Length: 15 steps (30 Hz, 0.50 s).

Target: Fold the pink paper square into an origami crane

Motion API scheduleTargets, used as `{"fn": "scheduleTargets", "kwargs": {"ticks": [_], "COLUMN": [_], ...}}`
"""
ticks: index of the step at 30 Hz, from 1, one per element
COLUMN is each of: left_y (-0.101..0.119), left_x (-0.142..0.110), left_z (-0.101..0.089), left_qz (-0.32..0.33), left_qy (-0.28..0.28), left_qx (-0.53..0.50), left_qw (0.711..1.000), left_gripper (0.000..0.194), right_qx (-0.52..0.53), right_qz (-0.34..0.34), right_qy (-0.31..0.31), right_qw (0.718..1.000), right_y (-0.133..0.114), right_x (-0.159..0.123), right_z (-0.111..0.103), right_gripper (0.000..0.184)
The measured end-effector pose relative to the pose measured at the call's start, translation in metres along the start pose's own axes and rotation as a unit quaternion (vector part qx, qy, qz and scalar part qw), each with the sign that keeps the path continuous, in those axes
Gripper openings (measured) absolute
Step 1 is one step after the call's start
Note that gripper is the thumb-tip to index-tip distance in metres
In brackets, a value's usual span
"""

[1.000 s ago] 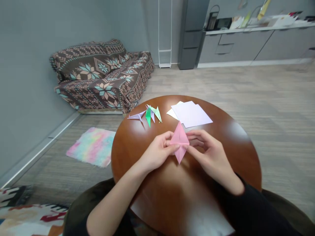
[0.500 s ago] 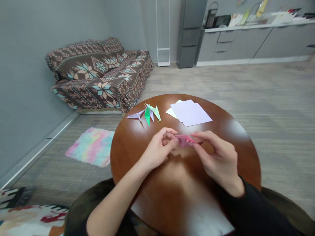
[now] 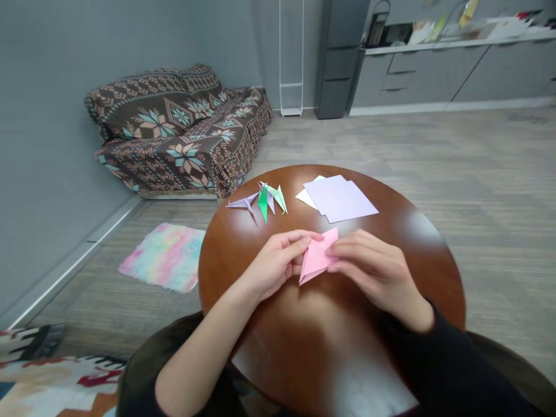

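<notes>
A folded pink origami paper (image 3: pixel 318 255) is held between my two hands above the round wooden table (image 3: pixel 278 341). My left hand (image 3: pixel 284 255) pinches its left edge, thumb on the face towards me. On the right side, my right hand (image 3: pixel 369 258) grips the paper between thumb and fingers. The paper's broad flat face shows, with layered folds along its lower edge. Beyond my left hand lie several folded paper cranes, among them a green one (image 3: pixel 263 202), a pale green one (image 3: pixel 278 198) and a lilac one (image 3: pixel 244 202).
Lilac paper sheets (image 3: pixel 343 200) lie at the table's far side, over a pale green sheet (image 3: pixel 306 198). A patterned sofa (image 3: pixel 174 133) stands at the back left, and a fluffy pastel mat (image 3: pixel 165 258) lies on the floor. Kitchen cabinets (image 3: pixel 425 75) line the back right.
The pink paper has turned from nearly edge-on to showing its flat face. My right hand has shifted its grip, and the view has moved slightly.
</notes>
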State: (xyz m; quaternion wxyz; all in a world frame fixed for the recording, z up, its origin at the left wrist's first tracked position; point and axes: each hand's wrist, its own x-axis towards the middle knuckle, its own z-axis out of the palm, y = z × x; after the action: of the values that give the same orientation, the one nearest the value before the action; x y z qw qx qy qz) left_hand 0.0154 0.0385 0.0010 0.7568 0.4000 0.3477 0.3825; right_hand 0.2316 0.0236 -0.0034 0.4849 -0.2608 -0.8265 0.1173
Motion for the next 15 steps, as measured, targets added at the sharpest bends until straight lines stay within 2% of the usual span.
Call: {"fn": "scheduleTargets", "kwargs": {"ticks": [3,7,12,15], "left_y": [0.000,-0.002,-0.003,-0.003], "left_x": [0.000,0.001,0.001,-0.001], "left_z": [0.001,0.003,0.006,0.009], "left_qz": [0.003,0.035,0.068,0.080], "left_qy": [0.011,0.031,0.026,0.034], "left_qx": [0.015,0.027,0.079,0.106], "left_qw": [1.000,0.999,0.994,0.991], "left_gripper": [0.033,0.037,0.039,0.035], "right_qx": [0.014,0.002,0.007,0.087], "right_qz": [0.001,0.056,0.172,0.279], "right_qy": [0.000,0.020,0.073,0.094], "right_qw": [1.000,0.998,0.982,0.952], "right_y": [0.000,-0.005,-0.010,-0.010], "right_x": [0.000,-0.001,-0.003,-0.004], "right_z": [0.001,0.004,0.009,0.013], "right_gripper": [0.016,0.013,0.014,0.005]}}
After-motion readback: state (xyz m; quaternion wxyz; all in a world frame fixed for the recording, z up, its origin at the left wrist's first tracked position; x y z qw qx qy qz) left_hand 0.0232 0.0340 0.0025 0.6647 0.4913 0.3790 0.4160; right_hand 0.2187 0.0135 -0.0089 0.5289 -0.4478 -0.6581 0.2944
